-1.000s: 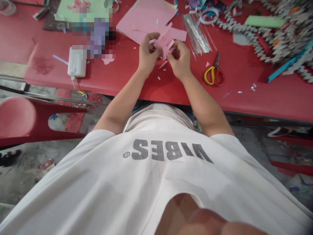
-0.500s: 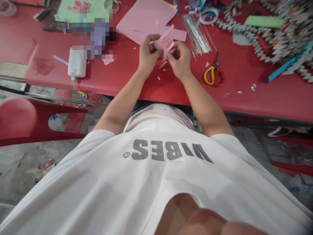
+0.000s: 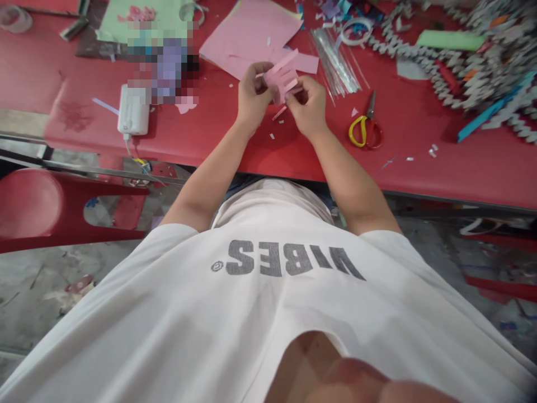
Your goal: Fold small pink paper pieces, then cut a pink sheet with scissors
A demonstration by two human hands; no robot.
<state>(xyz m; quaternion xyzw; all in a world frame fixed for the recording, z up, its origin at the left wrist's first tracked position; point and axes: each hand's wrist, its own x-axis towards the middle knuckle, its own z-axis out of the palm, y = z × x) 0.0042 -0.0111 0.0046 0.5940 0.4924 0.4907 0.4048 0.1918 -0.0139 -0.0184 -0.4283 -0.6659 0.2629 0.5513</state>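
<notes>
Pink slit paper (image 3: pixel 280 84) | left hand (image 3: pixel 254 99) pinching its left side | right hand (image 3: pixel 309 106) pinching its lower-right edge

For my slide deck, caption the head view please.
Left hand and right hand hold slit pink paper over a red table, scissors lying to the right.

The upper pink strip (image 3: pixel 283 62) — now angled flatter.
</notes>
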